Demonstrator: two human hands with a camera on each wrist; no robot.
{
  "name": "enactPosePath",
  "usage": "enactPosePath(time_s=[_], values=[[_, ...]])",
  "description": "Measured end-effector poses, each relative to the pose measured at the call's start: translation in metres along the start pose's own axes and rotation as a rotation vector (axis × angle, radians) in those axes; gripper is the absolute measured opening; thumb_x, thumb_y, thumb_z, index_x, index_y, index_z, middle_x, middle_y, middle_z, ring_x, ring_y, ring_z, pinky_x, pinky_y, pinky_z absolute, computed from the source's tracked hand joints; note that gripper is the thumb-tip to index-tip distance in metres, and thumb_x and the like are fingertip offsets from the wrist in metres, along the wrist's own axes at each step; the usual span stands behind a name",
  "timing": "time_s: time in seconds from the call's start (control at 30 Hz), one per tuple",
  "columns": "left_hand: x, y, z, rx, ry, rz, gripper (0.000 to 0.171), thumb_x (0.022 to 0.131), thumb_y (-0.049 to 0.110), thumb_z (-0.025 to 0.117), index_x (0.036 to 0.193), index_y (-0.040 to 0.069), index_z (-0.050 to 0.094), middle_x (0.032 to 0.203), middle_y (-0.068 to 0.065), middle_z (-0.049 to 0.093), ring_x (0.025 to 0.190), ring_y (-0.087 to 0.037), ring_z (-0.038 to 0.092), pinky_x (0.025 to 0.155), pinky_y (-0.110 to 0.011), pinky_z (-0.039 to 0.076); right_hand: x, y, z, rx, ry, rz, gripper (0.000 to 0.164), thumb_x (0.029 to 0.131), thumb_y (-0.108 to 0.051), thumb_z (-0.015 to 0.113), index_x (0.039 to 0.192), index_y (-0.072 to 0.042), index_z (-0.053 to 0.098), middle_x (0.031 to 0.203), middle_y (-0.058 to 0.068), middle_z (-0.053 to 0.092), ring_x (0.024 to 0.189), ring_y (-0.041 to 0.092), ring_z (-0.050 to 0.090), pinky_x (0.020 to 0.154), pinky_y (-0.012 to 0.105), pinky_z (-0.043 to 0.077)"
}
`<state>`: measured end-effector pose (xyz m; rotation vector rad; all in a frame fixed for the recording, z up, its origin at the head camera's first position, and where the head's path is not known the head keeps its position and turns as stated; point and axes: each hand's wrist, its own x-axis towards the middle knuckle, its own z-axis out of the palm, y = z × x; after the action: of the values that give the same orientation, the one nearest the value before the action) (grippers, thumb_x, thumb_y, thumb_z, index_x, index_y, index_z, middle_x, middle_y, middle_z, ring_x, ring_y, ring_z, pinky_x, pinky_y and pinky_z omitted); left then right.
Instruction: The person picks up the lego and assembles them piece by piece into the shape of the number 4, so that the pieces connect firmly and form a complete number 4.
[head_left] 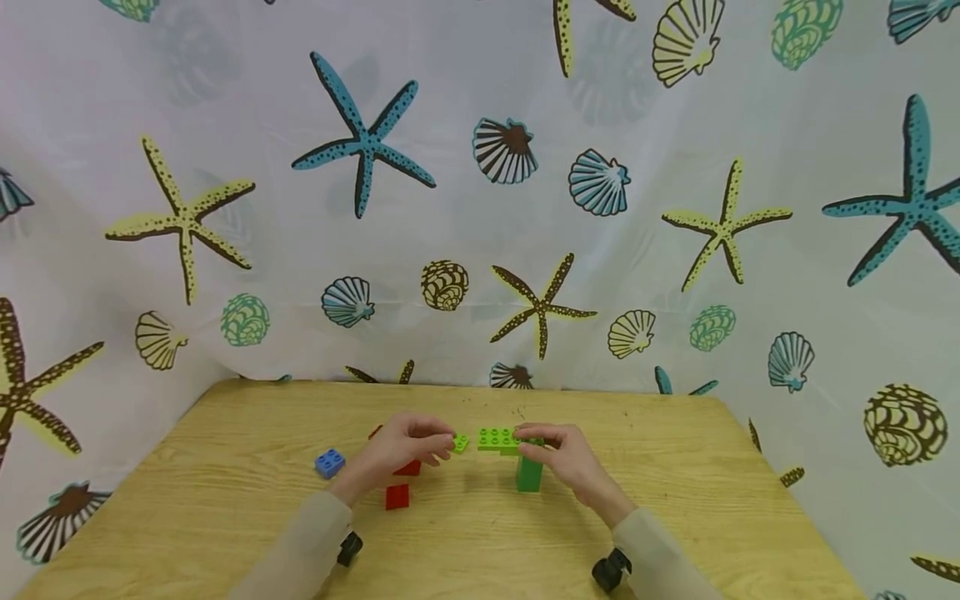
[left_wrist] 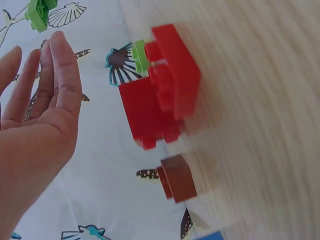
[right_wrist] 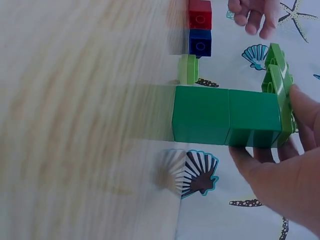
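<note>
On the table, two dark green bricks (right_wrist: 227,116) form a small tower. A long light green brick (head_left: 495,439) lies across its top and juts out to the left, with another light green piece beneath its overhang. My right hand (head_left: 562,457) holds the tower's top, its thumb and fingers around the light green brick and the upper dark green brick. To the left of the tower, my left hand (head_left: 408,442) hovers over the table with its fingers loosely extended and nothing in them. Near its fingertips in the head view, a small light green brick (head_left: 461,443) lies on the table.
Red bricks (head_left: 397,497) lie under and beside the left forearm, with a blue brick (head_left: 330,463) farther left. In the left wrist view, a large red brick (left_wrist: 182,75) is close to the camera. A patterned cloth (head_left: 450,208) hangs behind the table.
</note>
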<state>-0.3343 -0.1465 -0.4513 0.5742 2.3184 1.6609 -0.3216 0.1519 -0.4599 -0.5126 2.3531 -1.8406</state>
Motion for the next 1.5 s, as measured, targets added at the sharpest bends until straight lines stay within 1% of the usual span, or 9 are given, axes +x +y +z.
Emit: enactPosePath(time_s=[0.07,0.3,0.47,0.67,0.83,0.97,1.17,1.4,1.5], values=[[-0.004,-0.001,-0.004,0.004,-0.008,-0.022,0.037,0.095,0.030,0.066,0.120,0.003,0.067,0.114,-0.021,0.069,0.098,-0.033,0.067,0.084,-0.039,0.058,0.002,0.002,-0.002,0.013,-0.008,0.000,0.031,0.092,-0.017,0.069,0.120,-0.004,0.070,0.137,0.011,0.060,0.137,0.032,0.045,0.111,0.049,0.039],[-0.017,-0.005,-0.018,0.029,-0.057,-0.045,0.039,0.094,0.028,0.067,0.119,-0.002,0.067,0.109,-0.023,0.068,0.095,-0.040,0.065,0.083,-0.041,0.058,0.005,0.006,-0.005,0.042,-0.027,0.007,0.037,0.091,-0.017,0.070,0.122,0.003,0.066,0.137,0.014,0.059,0.133,0.033,0.049,0.105,0.045,0.046],[-0.024,-0.006,-0.024,0.058,-0.080,-0.050,0.039,0.093,0.025,0.068,0.119,-0.004,0.067,0.111,-0.022,0.068,0.094,-0.032,0.067,0.085,-0.042,0.057,0.006,0.008,-0.006,0.053,-0.036,0.011,0.037,0.091,-0.015,0.070,0.122,0.004,0.066,0.138,0.015,0.058,0.132,0.033,0.050,0.102,0.041,0.048],[-0.032,-0.009,-0.030,0.107,-0.121,-0.020,0.033,0.091,0.015,0.070,0.116,-0.006,0.067,0.117,-0.024,0.067,0.100,-0.022,0.066,0.085,-0.036,0.056,0.007,0.008,-0.006,0.063,-0.024,0.016,0.033,0.091,-0.014,0.070,0.120,0.001,0.069,0.137,0.016,0.059,0.129,0.032,0.053,0.099,0.038,0.051],[-0.037,-0.011,-0.034,0.159,-0.133,-0.034,0.029,0.088,0.010,0.073,0.113,-0.004,0.069,0.114,-0.022,0.069,0.100,-0.023,0.067,0.086,-0.036,0.057,0.008,0.010,-0.006,0.061,-0.015,0.021,0.033,0.090,-0.014,0.071,0.119,0.001,0.069,0.135,0.015,0.061,0.123,0.029,0.057,0.095,0.034,0.052],[-0.041,-0.015,-0.037,0.163,-0.146,-0.043,0.031,0.086,0.005,0.073,0.114,-0.006,0.067,0.114,-0.023,0.068,0.101,-0.028,0.067,0.086,-0.037,0.057,0.008,0.009,-0.006,0.057,-0.017,0.032,0.033,0.090,-0.015,0.071,0.119,0.001,0.069,0.135,0.015,0.061,0.122,0.029,0.058,0.095,0.034,0.053],[-0.042,-0.019,-0.039,0.171,-0.155,-0.068,0.034,0.082,-0.001,0.074,0.115,-0.007,0.067,0.114,-0.023,0.068,0.101,-0.029,0.066,0.086,-0.039,0.057,0.007,0.007,-0.006,0.063,-0.019,0.044,0.033,0.090,-0.017,0.071,0.118,-0.001,0.069,0.135,0.015,0.060,0.123,0.029,0.058,0.097,0.037,0.052],[-0.039,-0.025,-0.037,0.312,-0.198,-0.069,0.036,0.076,0.002,0.081,0.111,0.001,0.072,0.113,-0.012,0.071,0.100,-0.023,0.064,0.088,-0.041,0.055,0.007,0.008,-0.006,0.059,-0.019,0.053,0.032,0.090,-0.015,0.071,0.119,-0.001,0.069,0.136,0.015,0.060,0.123,0.029,0.057,0.097,0.037,0.052],[-0.038,-0.025,-0.036,0.324,-0.213,-0.079,0.041,0.073,0.000,0.082,0.113,0.002,0.071,0.115,-0.011,0.070,0.104,-0.024,0.062,0.092,-0.047,0.052,0.007,0.008,-0.005,0.056,-0.014,0.051,0.032,0.090,-0.016,0.071,0.119,-0.002,0.069,0.135,0.014,0.060,0.122,0.029,0.058,0.098,0.037,0.052]])
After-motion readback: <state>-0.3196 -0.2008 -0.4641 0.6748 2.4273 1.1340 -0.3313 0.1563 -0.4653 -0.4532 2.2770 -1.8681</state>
